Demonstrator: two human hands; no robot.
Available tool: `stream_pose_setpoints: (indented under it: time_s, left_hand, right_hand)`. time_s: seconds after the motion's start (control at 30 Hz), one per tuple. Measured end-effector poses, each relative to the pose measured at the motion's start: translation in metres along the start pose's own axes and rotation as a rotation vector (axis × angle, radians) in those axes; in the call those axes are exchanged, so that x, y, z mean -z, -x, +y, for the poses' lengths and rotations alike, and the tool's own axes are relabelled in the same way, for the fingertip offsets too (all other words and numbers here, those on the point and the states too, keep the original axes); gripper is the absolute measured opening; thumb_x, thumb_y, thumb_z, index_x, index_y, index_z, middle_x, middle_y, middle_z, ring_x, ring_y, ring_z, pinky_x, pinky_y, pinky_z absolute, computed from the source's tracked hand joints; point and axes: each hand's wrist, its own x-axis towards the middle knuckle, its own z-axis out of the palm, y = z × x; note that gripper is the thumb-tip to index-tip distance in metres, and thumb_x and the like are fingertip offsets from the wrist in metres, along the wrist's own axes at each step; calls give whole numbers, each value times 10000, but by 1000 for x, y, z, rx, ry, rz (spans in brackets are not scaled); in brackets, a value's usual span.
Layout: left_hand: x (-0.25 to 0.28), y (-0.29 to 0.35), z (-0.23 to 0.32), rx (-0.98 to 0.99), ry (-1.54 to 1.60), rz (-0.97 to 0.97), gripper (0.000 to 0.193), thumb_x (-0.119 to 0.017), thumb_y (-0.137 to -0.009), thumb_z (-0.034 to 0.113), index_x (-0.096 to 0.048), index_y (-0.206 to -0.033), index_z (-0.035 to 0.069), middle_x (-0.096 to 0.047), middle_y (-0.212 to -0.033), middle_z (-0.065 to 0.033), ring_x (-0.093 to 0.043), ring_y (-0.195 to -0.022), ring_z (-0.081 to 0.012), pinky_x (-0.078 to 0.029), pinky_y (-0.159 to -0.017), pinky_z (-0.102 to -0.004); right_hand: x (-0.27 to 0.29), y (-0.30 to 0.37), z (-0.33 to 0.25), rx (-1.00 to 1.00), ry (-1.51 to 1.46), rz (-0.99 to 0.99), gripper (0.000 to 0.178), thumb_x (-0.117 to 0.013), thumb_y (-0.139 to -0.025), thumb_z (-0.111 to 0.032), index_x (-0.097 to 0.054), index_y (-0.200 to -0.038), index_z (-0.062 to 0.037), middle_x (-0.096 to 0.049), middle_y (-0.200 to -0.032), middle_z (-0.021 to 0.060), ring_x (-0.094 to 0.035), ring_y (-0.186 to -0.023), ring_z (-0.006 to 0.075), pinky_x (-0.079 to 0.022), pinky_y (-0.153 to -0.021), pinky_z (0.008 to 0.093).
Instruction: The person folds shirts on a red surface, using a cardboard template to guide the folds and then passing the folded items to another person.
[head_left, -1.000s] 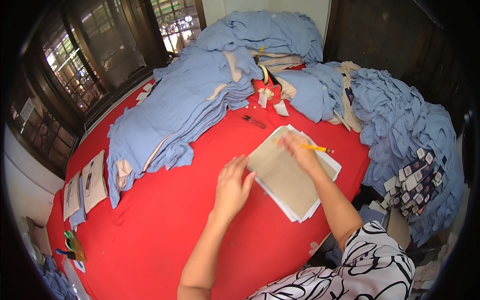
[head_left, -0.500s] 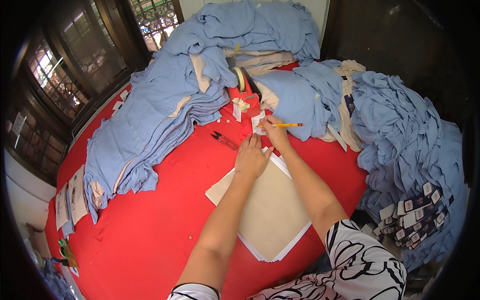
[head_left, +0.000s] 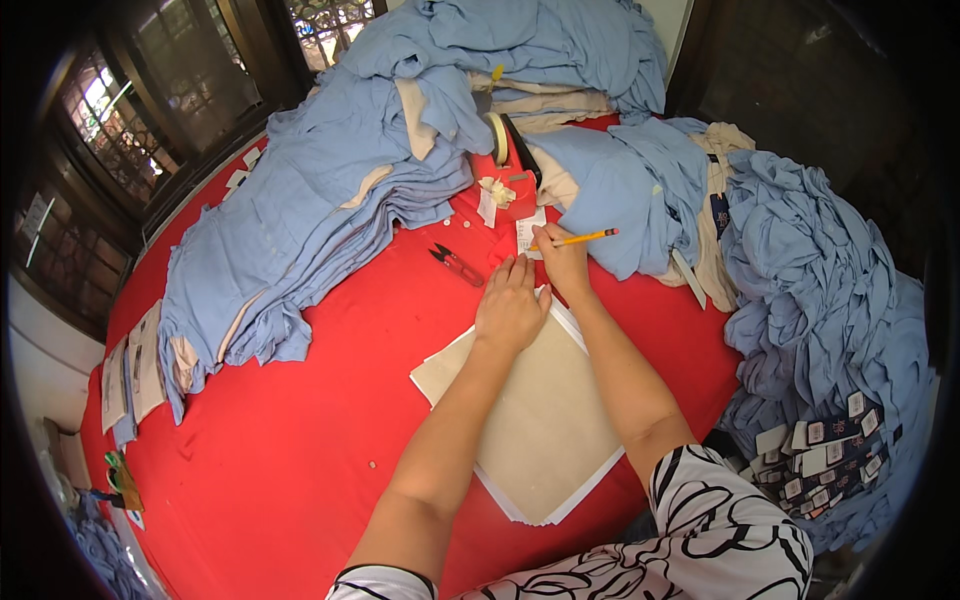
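My right hand (head_left: 564, 262) is closed round a yellow pencil (head_left: 588, 237). The pencil's tip meets a small white paper slip (head_left: 528, 232) that has marks on it. Just left of it, my left hand (head_left: 510, 302) lies flat, fingers stretched out and their tips at the slip's lower edge. Under my wrists rests a beige sheet (head_left: 540, 420) with white sheets showing around its edges. A pair of red-handled thread snips (head_left: 457, 265) lies to the left of my left fingertips.
A red cloth (head_left: 300, 470) covers the table. Stacked blue garments (head_left: 330, 200) line its left and back, with a loose blue heap (head_left: 800, 250) at the right. Beyond the slip stand a tape dispenser (head_left: 512, 150) and crumpled scraps (head_left: 496, 193). Hang tags (head_left: 830, 455) cluster at lower right.
The view has shifted slightly, so the scene sits a little differently. My right hand keeps the pencil at the slip, its angle slightly changed. My left hand stays flat beside it.
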Motion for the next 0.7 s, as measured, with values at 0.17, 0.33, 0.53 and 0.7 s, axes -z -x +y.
stream_pose_setpoints:
  time_s: [0.17, 0.33, 0.53, 0.7]
  left_hand:
    - [0, -1, 0, -25, 12, 24, 543, -477, -976, 334, -510, -1353, -56, -510, -1410, -199, -443, -1340, -325, -321, -1147, -414]
    - [-3, 2, -2, -22, 7, 44, 534, -486, -971, 327, -524, -1338, -59, -514, -1404, -203, -452, -1332, -331, -335, -1137, -419]
    - [-1, 1, 1, -31, 41, 54, 527, -506, -962, 321, -536, -1328, -57, -523, -1394, -205, -458, -1327, -338, -346, -1130, -421]
    - [17, -13, -12, 80, 340, -31, 501, -561, -927, 276, -550, -1319, -35, -507, -1408, -202, -468, -1309, -348, -351, -1123, -417]
  right_hand:
    - [1, -2, 3, -55, -82, 23, 334, -573, -949, -216, -612, -731, 33, -609, -631, 146, -565, -575, 231, -446, -582, 359]
    - [1, 1, -7, -110, -122, -2, 335, -575, -945, -214, -605, -729, 39, -614, -639, 146, -572, -588, 237, -450, -592, 361]
    - [4, -1, 1, -91, -126, -25, 318, -583, -949, -229, -623, -766, 28, -615, -648, 120, -561, -589, 197, -448, -584, 336]
    - [24, -17, -8, -287, -328, -140, 251, -602, -946, -240, -634, -835, -17, -588, -702, 40, -530, -654, 125, -429, -605, 293]
